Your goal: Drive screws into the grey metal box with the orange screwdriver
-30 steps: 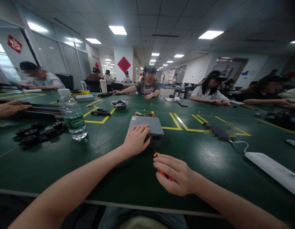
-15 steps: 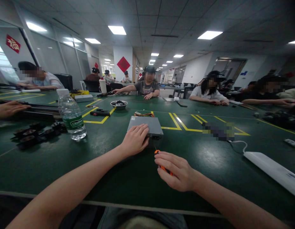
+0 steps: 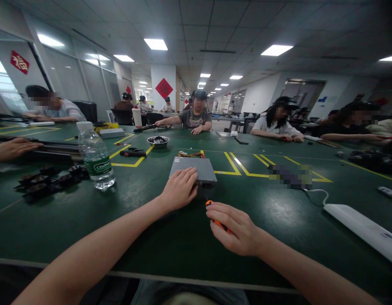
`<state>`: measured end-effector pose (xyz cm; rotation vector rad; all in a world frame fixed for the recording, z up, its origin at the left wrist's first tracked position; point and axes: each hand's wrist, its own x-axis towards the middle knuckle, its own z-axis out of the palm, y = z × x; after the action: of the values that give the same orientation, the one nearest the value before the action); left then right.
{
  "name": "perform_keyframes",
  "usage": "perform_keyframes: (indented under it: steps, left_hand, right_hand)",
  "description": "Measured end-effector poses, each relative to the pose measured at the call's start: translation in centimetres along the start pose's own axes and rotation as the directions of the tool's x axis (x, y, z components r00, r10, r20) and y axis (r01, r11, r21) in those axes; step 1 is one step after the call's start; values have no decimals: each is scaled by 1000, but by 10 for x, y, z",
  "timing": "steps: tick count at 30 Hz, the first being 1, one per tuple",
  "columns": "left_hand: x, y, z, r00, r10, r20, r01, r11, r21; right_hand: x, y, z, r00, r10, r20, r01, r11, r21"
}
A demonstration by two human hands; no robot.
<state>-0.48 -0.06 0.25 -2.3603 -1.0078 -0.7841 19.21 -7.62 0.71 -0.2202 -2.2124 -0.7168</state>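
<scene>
A grey metal computer power supply (image 3: pixel 199 166) lies on the green table before me, its bundle of coloured wires (image 3: pixel 191 155) at the far end and a socket on the near face. My left hand (image 3: pixel 181 186) rests over its near left part, fingers across the top and thumb down by the front face. In my right hand (image 3: pixel 236 226) is an orange and black screwdriver (image 3: pixel 217 220), its handle wrapped by the fingers. The thin shaft points up and forward to the near face of the power supply; where the tip meets it is too dim to make out.
Left of me stand a water bottle (image 3: pixel 96 159) and several black fans (image 3: pixel 45 182). Farther off are a metal bowl (image 3: pixel 158 144) and a dark tool (image 3: pixel 133 152). A white power strip (image 3: pixel 363 226) lies at right. Co-workers sit around the table.
The view has shifted slightly. Both my hands keep their places on the power supply and screwdriver. The person across the table has moved an outstretched hand a little to the right.
</scene>
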Motion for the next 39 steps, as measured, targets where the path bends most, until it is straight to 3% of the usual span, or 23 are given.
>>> perform_keyframes:
  steps: [4, 10, 13, 19, 23, 29, 34, 39]
  left_hand:
    - [0, 0, 1, 1000, 0, -8, 0, 1000, -2]
    - [-1, 0, 1, 1000, 1, -2, -1, 1000, 3]
    - [-1, 0, 2, 1000, 1, -5, -1, 1000, 6]
    - [0, 0, 2, 1000, 5, 7, -5, 1000, 24]
    - [0, 1, 1, 1000, 0, 7, -1, 1000, 24]
    - [0, 0, 1, 1000, 11, -1, -11, 1000, 16]
    - [-1, -1, 2, 1000, 9, -2, -9, 1000, 17]
    - [-1, -1, 2, 1000, 5, 2, -5, 1000, 9]
  right_hand:
    - [-1, 2, -1, 999, -43, -4, 43, 999, -17]
    - [-4, 1, -4, 999, 44, -8, -45, 991, -127]
    - [-4, -3, -4, 1000, 18, 6, -17, 986, -168]
    - [-1, -5, -2, 999, -11, 35, 14, 997, -77]
    - [-5, -1, -3, 997, 78, 3, -77, 989, -124]
    - [-12, -1, -1, 999, 9, 33, -6, 997, -73]
    - [-8, -2, -3, 996, 92, 8, -90, 989, -120]
    - [-7, 0, -4, 999, 43, -7, -43, 993, -107]
